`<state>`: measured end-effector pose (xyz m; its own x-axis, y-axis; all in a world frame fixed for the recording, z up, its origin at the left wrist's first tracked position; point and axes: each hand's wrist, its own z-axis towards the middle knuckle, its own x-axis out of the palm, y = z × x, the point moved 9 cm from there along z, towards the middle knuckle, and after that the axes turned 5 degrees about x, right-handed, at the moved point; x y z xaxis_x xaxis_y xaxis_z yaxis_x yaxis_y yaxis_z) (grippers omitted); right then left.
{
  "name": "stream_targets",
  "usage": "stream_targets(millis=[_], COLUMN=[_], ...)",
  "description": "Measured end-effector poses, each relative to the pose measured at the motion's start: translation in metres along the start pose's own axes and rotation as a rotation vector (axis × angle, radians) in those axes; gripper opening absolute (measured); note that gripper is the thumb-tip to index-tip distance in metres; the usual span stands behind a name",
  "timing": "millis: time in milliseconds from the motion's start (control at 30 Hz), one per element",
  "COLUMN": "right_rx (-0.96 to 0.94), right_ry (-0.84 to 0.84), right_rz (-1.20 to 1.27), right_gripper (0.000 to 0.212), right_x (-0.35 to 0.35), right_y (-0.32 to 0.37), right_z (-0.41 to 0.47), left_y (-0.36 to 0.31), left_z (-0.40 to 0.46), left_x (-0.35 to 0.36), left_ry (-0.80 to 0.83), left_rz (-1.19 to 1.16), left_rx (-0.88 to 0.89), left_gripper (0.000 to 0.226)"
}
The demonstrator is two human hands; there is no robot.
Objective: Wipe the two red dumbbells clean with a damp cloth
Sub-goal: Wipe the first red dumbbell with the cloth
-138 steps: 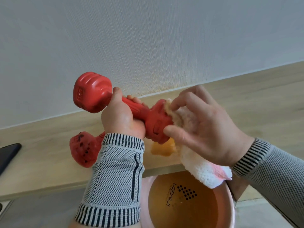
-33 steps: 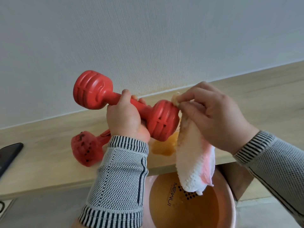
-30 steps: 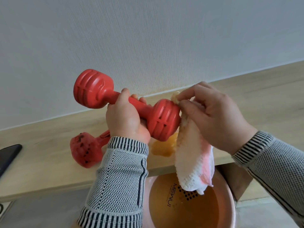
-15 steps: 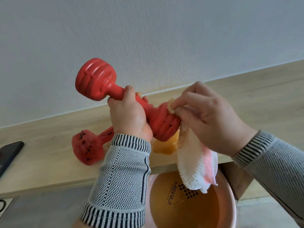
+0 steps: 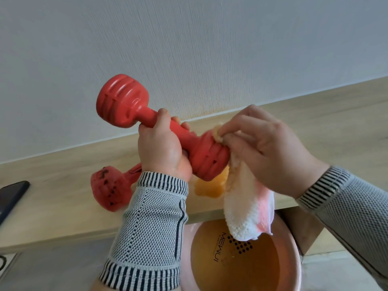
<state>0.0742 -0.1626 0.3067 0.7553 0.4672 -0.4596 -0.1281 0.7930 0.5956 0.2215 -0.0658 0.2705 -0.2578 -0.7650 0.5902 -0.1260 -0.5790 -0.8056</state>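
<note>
Red plastic dumbbell (image 5: 159, 131) was held in the air above the wooden ledge (image 5: 52, 185), tilted so its far head pointed up and left, its near head down and right. Left hand (image 5: 162, 151) was clenched around the bar of this dumbbell, thumb on top, grey knitted sleeve (image 5: 151, 227) with striped cuff covering the wrist. Right hand (image 5: 266, 148) pinched a white terry cloth (image 5: 245, 204) between thumb and fingers and pressed the bunched upper end against the near head of the held dumbbell. Cloth showed a yellowish stain where it met the dumbbell and a pink patch along its lower right side; its loose end hung down over the pink basin (image 5: 294, 259).

Second red dumbbell (image 5: 111, 187) lay on the ledge, behind and left of the left wrist, dark specks on its visible head; its other end was hidden by the wrist. Orange-brown puddle (image 5: 210, 185) sat on the ledge just below the held dumbbell's near head. Basin below the ledge edge held orange-tinted water, with printed lettering and a dot pattern on its bottom. Dark phone (image 5: 11, 196) lay at the left edge of the ledge. Pale textured wall (image 5: 189, 49) rose behind.
</note>
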Motion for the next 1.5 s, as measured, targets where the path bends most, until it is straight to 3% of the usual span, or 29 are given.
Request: stream_targets(millis=[133, 200, 333, 567, 700, 867, 967, 1133, 1333, 1500], right_rx=[0.217, 0.233, 0.099, -0.201, -0.047, -0.121, 0.068, 0.291, 0.303, 0.179], right_ry=[-0.073, -0.113, -0.053, 0.026, -0.046, 0.037, -0.023, 0.070, -0.014, -0.073], right_rz=[0.089, 0.140, 0.089, -0.130, -0.049, -0.076, 0.016, 0.213, 0.266, 0.113], right_gripper=[0.020, 0.022, 0.011, 0.017, 0.019, 0.018, 0.020, 0.029, 0.025, 0.019], right_x=[-0.015, -0.021, -0.018, 0.005, -0.010, 0.008, -0.002, 0.007, -0.003, -0.009], right_y=[-0.027, -0.027, -0.007, 0.028, 0.006, 0.019, -0.006, -0.029, -0.030, -0.017], right_z=[0.005, 0.005, 0.004, -0.010, 0.001, -0.010, -0.005, -0.010, -0.006, -0.006], left_y=[0.000, -0.001, -0.004, -0.004, -0.004, -0.003, -0.002, 0.006, -0.002, -0.001], left_z=[-0.006, -0.006, -0.004, 0.001, -0.002, 0.002, 0.000, -0.001, -0.005, -0.001], left_x=[0.010, 0.013, 0.012, 0.004, 0.002, 0.000, -0.004, -0.004, 0.006, 0.003], left_ry=[0.072, 0.083, 0.069, 0.019, 0.007, -0.022, -0.102, -0.115, 0.067, 0.014], left_rz=[-0.051, -0.083, -0.033, -0.007, 0.002, -0.009, -0.020, -0.133, 0.023, 0.040], left_rx=[-0.040, -0.040, 0.018, 0.054, 0.024, 0.033, 0.004, -0.161, -0.025, 0.064], left_gripper=[0.007, 0.008, 0.007, 0.005, 0.008, 0.006, 0.007, 0.010, 0.032, 0.023])
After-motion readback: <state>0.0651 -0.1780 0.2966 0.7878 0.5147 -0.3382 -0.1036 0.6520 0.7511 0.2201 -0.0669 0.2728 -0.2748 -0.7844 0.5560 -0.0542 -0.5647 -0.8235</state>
